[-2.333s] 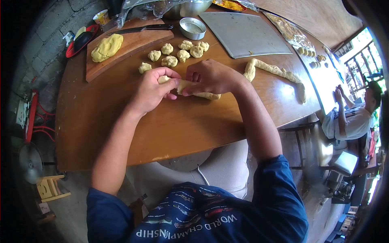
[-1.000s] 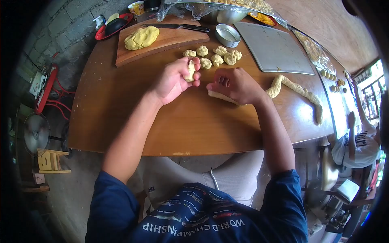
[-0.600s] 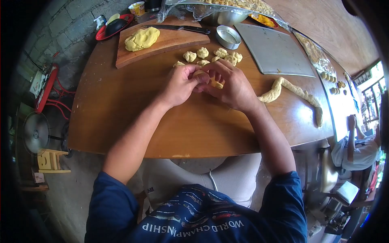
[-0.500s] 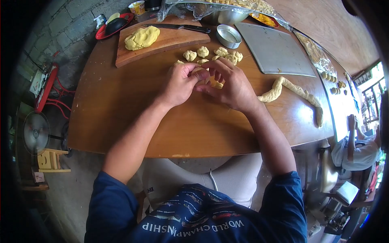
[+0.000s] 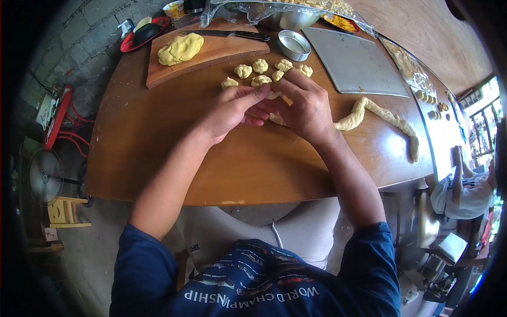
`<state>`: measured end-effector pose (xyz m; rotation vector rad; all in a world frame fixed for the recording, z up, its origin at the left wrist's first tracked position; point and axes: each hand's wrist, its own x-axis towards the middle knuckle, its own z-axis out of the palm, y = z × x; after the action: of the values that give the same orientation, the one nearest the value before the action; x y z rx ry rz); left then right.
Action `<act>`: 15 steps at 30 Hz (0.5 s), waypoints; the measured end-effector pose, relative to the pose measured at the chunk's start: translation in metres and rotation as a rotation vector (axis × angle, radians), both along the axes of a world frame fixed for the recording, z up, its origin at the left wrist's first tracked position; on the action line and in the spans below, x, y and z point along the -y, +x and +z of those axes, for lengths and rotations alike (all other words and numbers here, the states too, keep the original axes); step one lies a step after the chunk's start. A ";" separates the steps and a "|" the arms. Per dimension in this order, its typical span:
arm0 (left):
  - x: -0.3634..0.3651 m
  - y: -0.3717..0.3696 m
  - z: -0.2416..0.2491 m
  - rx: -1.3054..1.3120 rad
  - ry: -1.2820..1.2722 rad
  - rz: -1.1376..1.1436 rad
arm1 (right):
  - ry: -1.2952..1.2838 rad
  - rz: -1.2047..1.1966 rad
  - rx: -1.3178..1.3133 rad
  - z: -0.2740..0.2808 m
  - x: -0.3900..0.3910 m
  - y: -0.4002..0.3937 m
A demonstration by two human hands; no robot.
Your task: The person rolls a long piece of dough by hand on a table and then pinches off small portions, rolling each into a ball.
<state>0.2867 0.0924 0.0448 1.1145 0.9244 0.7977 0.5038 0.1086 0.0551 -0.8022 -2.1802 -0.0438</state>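
My left hand (image 5: pixel 232 112) and my right hand (image 5: pixel 306 108) meet over the middle of the table. A small piece of pale dough (image 5: pixel 273 95) shows between their fingertips, mostly hidden by the fingers. My left thumb presses towards it, with the other fingers curled beneath. The right fingers bend down over its far side. Just beyond the hands lie several small dough lumps (image 5: pixel 243 71). Another bit of dough (image 5: pixel 277 119) lies on the table, partly behind my right hand. Right of that hand stretches a long, bent dough rope (image 5: pixel 369 108).
A yellow dough mass (image 5: pixel 180 49) and a knife (image 5: pixel 227 34) lie on a wooden board (image 5: pixel 211 55). Beyond the lumps stand a round tin (image 5: pixel 294 45) and a flat metal tray (image 5: pixel 356 63). Another person (image 5: pixel 465 193) sits at the far right.
My hands have drawn slightly apart and the left has opened its curl somewhat, exposing a bit of dough between the fingertips. The whole view has shifted slightly.
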 end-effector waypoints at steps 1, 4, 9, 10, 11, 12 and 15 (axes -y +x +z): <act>0.001 0.001 0.000 -0.030 0.078 0.038 | -0.019 -0.008 -0.019 0.002 -0.001 0.000; -0.003 0.004 -0.012 -0.062 0.330 0.125 | -0.122 0.038 -0.060 0.005 -0.004 0.003; -0.014 -0.005 -0.021 -0.229 0.497 0.135 | -0.438 0.153 -0.212 0.005 -0.009 0.004; -0.015 -0.005 -0.021 -0.295 0.531 0.115 | -0.457 0.156 -0.155 0.005 -0.009 0.005; -0.015 -0.004 -0.022 -0.293 0.533 0.112 | -0.479 0.157 -0.096 0.005 -0.008 0.007; -0.013 -0.003 -0.022 -0.320 0.563 0.121 | -0.479 0.156 -0.095 0.006 -0.007 0.008; -0.012 -0.002 -0.020 -0.306 0.536 0.129 | -0.494 0.113 -0.070 0.009 -0.005 0.008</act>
<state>0.2845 0.1047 0.0249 1.6909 1.0756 1.0339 0.5115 0.1137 0.0636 -0.9272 -2.1914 0.5905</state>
